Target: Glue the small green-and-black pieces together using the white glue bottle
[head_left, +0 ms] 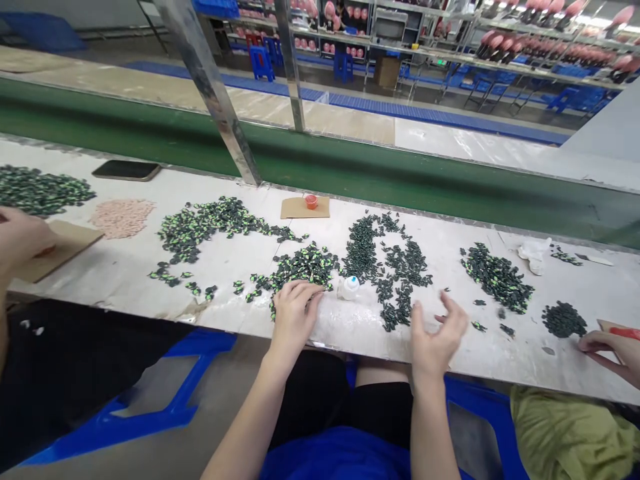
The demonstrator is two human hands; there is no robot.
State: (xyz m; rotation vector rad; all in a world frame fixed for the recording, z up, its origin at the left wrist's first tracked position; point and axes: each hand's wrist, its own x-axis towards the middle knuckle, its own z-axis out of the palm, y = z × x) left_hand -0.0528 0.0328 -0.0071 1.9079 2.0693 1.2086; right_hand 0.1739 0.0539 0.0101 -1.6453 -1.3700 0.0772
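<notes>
My left hand (pixel 296 310) rests at the near side of a pile of dark pieces with green marks (pixel 307 262). Its thumb and fingers are pinched together, and whatever lies between the tips is too small to make out. Just right of it stands a small white bottle (pixel 349 288) with a blue tip. My right hand (pixel 437 337) is raised over the table, slightly blurred, thumb and fingers apart. Beyond its fingertips is a small dark piece (pixel 447 289). Plain dark green pieces (pixel 363 247) spread in a loose heap between the hands.
A red cup (pixel 311 201) sits on cardboard at the back. More green-marked piles lie left (pixel 200 227) and right (pixel 497 277). Co-workers' hands are at the left (pixel 23 240) and right (pixel 613 350) ends. A metal post (pixel 220 100) rises behind the table.
</notes>
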